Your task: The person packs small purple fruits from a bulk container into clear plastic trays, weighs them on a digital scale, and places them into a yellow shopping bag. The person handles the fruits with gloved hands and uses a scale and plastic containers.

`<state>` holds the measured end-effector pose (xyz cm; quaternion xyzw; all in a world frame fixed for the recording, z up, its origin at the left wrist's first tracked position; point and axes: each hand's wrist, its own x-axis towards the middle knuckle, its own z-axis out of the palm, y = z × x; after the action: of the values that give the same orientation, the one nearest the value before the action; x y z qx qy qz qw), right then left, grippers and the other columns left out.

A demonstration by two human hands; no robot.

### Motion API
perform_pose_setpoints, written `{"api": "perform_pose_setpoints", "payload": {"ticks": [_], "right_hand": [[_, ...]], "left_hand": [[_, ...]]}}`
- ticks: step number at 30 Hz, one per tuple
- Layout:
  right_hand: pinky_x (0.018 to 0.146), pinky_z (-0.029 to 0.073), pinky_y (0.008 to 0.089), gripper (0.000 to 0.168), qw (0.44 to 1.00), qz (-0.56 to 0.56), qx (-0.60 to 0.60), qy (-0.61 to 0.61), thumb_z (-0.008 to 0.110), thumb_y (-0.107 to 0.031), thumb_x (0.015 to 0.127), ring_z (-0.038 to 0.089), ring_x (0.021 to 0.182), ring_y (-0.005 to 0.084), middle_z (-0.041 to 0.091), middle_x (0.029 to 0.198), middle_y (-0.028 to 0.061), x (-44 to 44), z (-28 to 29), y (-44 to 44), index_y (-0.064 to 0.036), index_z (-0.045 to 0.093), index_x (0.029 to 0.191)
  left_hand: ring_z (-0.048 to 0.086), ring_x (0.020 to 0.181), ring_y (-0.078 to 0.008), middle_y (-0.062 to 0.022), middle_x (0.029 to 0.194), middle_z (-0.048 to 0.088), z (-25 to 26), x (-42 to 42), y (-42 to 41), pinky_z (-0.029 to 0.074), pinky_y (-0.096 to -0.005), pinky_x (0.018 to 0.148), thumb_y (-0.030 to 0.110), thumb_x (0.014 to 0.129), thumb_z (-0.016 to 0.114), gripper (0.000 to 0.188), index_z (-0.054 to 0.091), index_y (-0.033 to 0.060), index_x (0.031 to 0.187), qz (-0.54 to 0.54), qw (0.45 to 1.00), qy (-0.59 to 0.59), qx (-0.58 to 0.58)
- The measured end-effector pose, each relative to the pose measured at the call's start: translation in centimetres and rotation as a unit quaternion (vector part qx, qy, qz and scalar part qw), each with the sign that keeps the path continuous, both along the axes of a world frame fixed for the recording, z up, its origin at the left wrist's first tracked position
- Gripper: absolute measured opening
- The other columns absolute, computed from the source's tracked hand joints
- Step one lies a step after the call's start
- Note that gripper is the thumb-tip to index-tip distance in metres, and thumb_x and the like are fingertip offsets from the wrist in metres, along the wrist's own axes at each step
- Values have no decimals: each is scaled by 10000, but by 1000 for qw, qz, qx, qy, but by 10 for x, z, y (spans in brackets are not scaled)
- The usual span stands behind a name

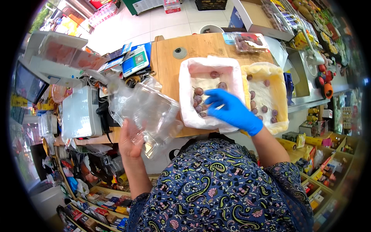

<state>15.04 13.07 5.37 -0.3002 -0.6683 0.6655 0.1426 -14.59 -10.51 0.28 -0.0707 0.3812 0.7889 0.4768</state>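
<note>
My left hand (132, 140), bare, holds a clear plastic clamshell container (147, 111) by its near side; the container is blurred and no fruit shows inside it. My right hand (229, 108), in a blue glove, hovers over the white-lined basket (185, 75) with its fingers apart. Several reddish-purple plums (198, 91) lie along that basket's left side, and others lie near its far edge. Beside it, touching, stands a yellow-lined basket (284, 98) with several smaller plums (264, 109). A filled clear pack of plums (250, 42) rests at the far right of the wooden table (165, 72).
A white scale (79, 113) and a black handheld scanner (103, 114) stand at the left. A small round grey object (179, 52) sits on the far part of the table. To the right are a sink (301, 72) and an open cardboard box (261, 29).
</note>
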Motion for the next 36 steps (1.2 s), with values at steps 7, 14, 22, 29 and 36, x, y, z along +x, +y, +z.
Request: {"api": "perform_pose_setpoints", "payload": {"ticks": [7,14,22,29,36], "right_hand": [[828,523,317,868,994,31,-77,68,762,-287,811,609,943,183,566,1204,136,-30,16,-30,-69,293,1509],[894,501,306,566,995,41,-73,58,670,-172,895,587,1029,159,578,1224,81,-24,1,-17,-44,454,1402],[869,533,368,554,951,23,257,-168,729,-239,833,640,1019,263,560,1287,159,26,-50,43,-129,529,1339],[794,544,454,467,839,151,393,-344,679,-149,776,626,1017,370,521,1215,195,-13,-64,25,-105,579,1230],[751,520,459,211,865,91,407,-281,679,-75,751,614,942,365,544,1023,164,-12,-89,27,-75,619,953]], "left_hand": [[598,1061,-256,-61,1095,624,28,66,54,433,-560,1033,225,963,613,146,587,173,1097,-31,998,51,37],[515,1239,-399,-240,1395,449,34,71,47,527,-531,935,206,839,732,601,448,132,1364,-252,960,97,71],[506,1252,-408,-284,1421,416,26,66,45,546,-513,911,117,802,698,815,281,125,1501,-201,976,52,70],[517,1245,-390,-262,1403,440,34,73,47,554,-509,891,122,813,686,824,257,124,1516,-197,977,65,57],[523,1240,-335,-227,1412,431,42,96,52,546,-464,924,32,887,595,677,305,116,1493,-168,975,147,-6]]}}
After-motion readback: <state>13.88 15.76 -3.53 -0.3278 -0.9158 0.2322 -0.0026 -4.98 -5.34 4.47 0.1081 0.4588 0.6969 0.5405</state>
